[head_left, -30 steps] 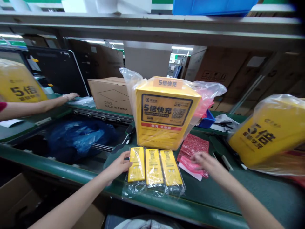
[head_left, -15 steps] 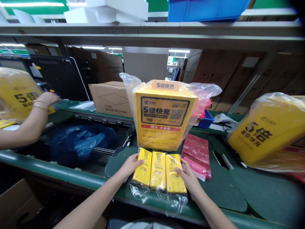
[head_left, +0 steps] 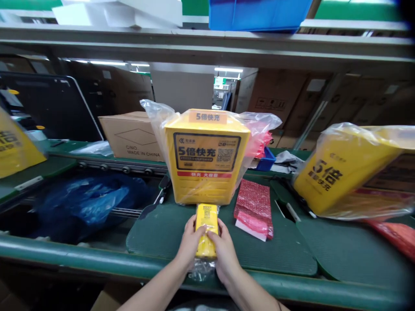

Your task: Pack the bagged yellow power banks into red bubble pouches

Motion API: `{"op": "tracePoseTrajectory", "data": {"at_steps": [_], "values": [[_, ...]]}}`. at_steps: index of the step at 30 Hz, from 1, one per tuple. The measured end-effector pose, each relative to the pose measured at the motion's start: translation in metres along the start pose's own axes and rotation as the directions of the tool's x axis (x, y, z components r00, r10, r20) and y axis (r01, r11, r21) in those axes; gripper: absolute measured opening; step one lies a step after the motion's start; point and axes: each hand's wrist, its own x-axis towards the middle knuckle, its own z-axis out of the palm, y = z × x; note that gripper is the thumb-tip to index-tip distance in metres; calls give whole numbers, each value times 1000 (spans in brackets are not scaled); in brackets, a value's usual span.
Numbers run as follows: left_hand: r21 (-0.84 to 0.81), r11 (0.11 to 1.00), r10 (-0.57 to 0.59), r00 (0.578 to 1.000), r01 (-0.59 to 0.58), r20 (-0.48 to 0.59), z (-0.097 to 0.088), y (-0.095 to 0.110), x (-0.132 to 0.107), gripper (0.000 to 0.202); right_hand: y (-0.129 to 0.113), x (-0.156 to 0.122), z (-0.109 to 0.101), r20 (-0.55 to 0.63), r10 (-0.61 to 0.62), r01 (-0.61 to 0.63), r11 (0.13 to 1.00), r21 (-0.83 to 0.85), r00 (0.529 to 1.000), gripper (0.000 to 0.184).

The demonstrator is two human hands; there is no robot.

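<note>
- Left hand (head_left: pixel 189 242) and right hand (head_left: pixel 225 250) are closed from either side around a stack of yellow packs (head_left: pixel 206 231); only the top face shows, so the count in the stack can't be told.
- Fingers are curled on the long edges with thumbs on top, which looks like squeezing the packs flush so they stay aligned.
- Clear wrap (head_left: pixel 201 270) hangs loose below the stack toward the person.
- The stack sits over the green mat (head_left: pixel 155 235), just in front of the big yellow bagged box (head_left: pixel 205 160); whether it rests on the mat or is lifted is unclear.
- The far end of the stack is near the box's bottom edge, so there is little room forward.
- Red bubble pouches (head_left: pixel 254 205) lie to the right, near but apart from the right hand.
- Open mat lies to the left of the left hand, up to the mat's edge; beyond that a blue plastic bag (head_left: pixel 87 198) lies in the lower conveyor gap.
- The green bench rail (head_left: pixel 65 255) runs close under the wrists.
- A second bagged yellow box (head_left: pixel 350 172) lies tilted far right, well apart.
- A cardboard carton (head_left: pixel 131 136) stands behind left.
</note>
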Motion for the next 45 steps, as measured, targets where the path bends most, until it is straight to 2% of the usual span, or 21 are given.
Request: {"op": "tracePoseTrajectory", "data": {"at_steps": [3, 6, 8, 10, 13, 15, 18, 20, 21, 23, 26, 28, 30, 31, 32, 33, 34, 35, 37, 40, 45], "values": [[-286, 939, -137, 971, 190, 194, 1, 17, -10, 63, -22, -6, 9, -63, 211, -185, 941, 285, 976, 73], [-265, 943, -117, 945, 202, 304, -5, 32, -12, 89, -34, -11, 9, -43, 195, -164, 909, 383, 980, 85], [-171, 984, 11, 941, 50, 337, -13, 42, -8, 101, -37, -10, 1, -13, 84, -71, 903, 424, 996, 93], [73, 979, 144, 896, -191, 420, -22, 56, 0, 96, -39, -5, -13, 51, -62, 37, 921, 388, 997, 97], [458, 722, 149, 763, -519, 629, -38, 71, 15, 68, -44, 9, -43, 250, -189, 180, 982, 59, 950, 83], [546, 565, 105, 711, -618, 696, -50, 68, 26, 55, -45, 17, -61, 366, -166, 253, 945, -206, 916, 68], [561, 514, 261, 742, -649, 618, -66, 40, 44, 52, -39, 25, -74, 387, -100, 268, 872, -409, 917, 60], [522, 650, 338, 826, -552, 452, -69, 15, 51, 65, -32, 27, -71, 386, -79, 232, 901, -366, 919, 66], [478, 744, 316, 876, -467, 364, -68, 5, 53, 73, -29, 28, -68, 384, -75, 203, 931, -304, 920, 70], [385, 877, 199, 947, -287, 252, -57, -5, 50, 83, -27, 29, -61, 354, -76, 146, 973, -176, 932, 74], [257, 958, 66, 970, -127, 236, -26, 15, 35, 89, -39, 21, -63, 213, -103, 110, 994, -23, 972, 69], [122, 992, -3, 935, -43, 355, 4, 43, 26, 82, -56, 7, -78, 95, -116, 101, 983, 151, 989, 66], [-16, 998, 58, 839, -59, 542, 42, 69, 28, 67, -76, -10, -103, -68, -59, 80, 933, 352, 996, 59], [-32, 989, 134, 771, -146, 623, 62, 78, 35, 58, -85, -18, -119, -169, -6, 81, 895, 439, 986, 56], [19, 960, 191, 701, -280, 687, 84, 82, 45, 49, -92, -26, -135, -255, 57, 84, 856, 510, 965, 52], [143, 861, 227, 621, -488, 750, 104, 83, 58, 42, -97, -33, -152, -344, 117, 105, 819, 564, 932, 50], [252, 638, 248, 505, -727, 827, 123, 79, 72, 38, -101, -39, -169, -419, 166, 134, 791, 597, 893, 47], [285, 552, 240, 476, -784, 846, 140, 73, 86, 35, -103, -45, -185, -477, 199, 161, 774, 612, 856, 45], [347, 242, 166, 391, -906, 905, 165, 57, 109, 40, -103, -54, -213, -545, 214, 194, 780, 595, 811, 40], [356, 6, 65, 356, -934, 932, 180, 36, 127, 39, -101, -65, -239, -509, 223, 111, 831, 546, 831, 31], [359, -85, 8, 360, -929, 933, 181, 27, 129, 26, -113, -65, -240, -440, 343, 11, 778, 628, 830, 23]]}}
